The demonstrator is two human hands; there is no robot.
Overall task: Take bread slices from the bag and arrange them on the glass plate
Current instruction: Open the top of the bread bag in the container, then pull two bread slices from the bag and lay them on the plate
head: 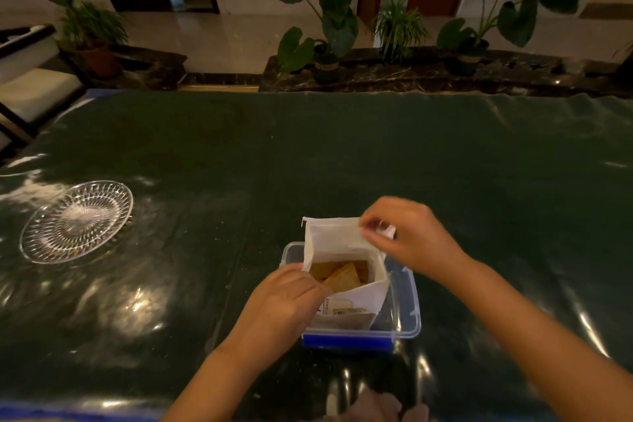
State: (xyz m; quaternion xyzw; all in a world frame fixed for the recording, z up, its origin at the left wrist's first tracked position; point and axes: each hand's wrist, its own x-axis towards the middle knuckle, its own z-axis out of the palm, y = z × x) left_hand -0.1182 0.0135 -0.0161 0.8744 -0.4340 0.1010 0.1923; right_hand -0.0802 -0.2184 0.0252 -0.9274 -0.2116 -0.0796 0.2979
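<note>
A white bread bag [337, 243] stands upright inside a clear plastic container [407, 305] with a blue clip, near the table's front. Its mouth is held wide and brown bread slices [342, 276] show inside. My left hand [284, 298] grips the bag's near left rim, fingers at the opening. My right hand [407, 236] pinches the far right rim. The glass plate [41, 243], cut with a ray pattern, lies bare at the far left of the table, well away from the bag.
The table [308, 154] wears a dark green glossy cover with wrinkles and glare. Potted plants [329, 34] line a dark ledge behind it. A chair [30, 89] stands off the left corner.
</note>
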